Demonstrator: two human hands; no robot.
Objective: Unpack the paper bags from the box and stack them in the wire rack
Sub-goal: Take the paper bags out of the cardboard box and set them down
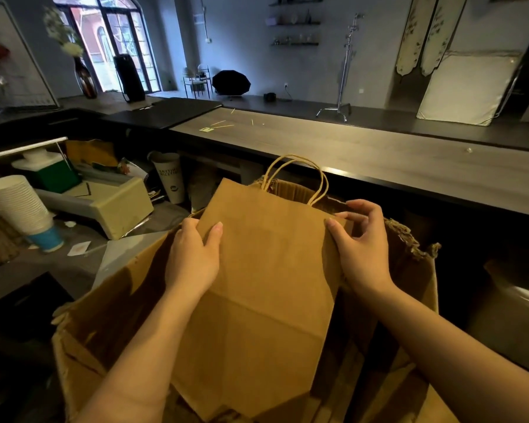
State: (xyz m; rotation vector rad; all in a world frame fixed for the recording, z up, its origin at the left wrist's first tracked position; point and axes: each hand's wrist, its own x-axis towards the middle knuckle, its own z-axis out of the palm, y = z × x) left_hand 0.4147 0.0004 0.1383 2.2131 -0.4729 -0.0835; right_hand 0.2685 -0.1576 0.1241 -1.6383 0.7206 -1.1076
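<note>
A flat brown paper bag (266, 285) with twisted paper handles is held up over an open cardboard box (104, 303). My left hand (193, 254) grips the bag's left edge, thumb on its front face. My right hand (361, 242) pinches the right edge near the top corner, with its fingers curled behind. More folded brown bags (388, 389) lie inside the box at the lower right. No wire rack is in view.
A long wooden counter (364, 154) runs behind the box. At the left, a lower worktop carries a stack of white paper cups (20, 206), a tall printed cup (170, 178), a beige machine (116, 206) and a green box (55, 175).
</note>
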